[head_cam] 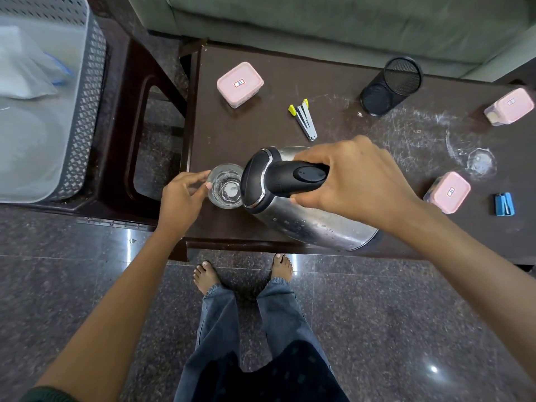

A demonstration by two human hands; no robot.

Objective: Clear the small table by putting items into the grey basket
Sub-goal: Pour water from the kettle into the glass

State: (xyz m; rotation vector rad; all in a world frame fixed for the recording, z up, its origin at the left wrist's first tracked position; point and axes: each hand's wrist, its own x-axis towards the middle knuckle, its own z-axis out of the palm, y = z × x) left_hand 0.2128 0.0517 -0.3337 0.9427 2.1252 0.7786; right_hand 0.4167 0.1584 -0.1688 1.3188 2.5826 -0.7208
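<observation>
My right hand point(348, 181) grips the black handle of a steel kettle point(307, 219), tilted to the left over a clear glass point(224, 185) near the front left corner of the dark small table point(261, 134). My left hand point(181, 195) holds the glass by its side. Three pink-lidded boxes lie on the table: back left point(240, 84), far right point(509, 110) and front right point(448, 191). A yellow-tipped stapler point(304, 118), a black mesh pen cup point(390, 85) on its side and a blue sharpener point(504, 203) lie there too. The grey basket point(87, 111) stands at the left.
The basket sits on a dark plastic stool point(130, 140) and holds a plastic bag point(26, 68). A second clear glass point(480, 162) stands on the table's right side. A green sofa point(348, 21) runs behind the table. My bare feet stand on the polished floor point(406, 314).
</observation>
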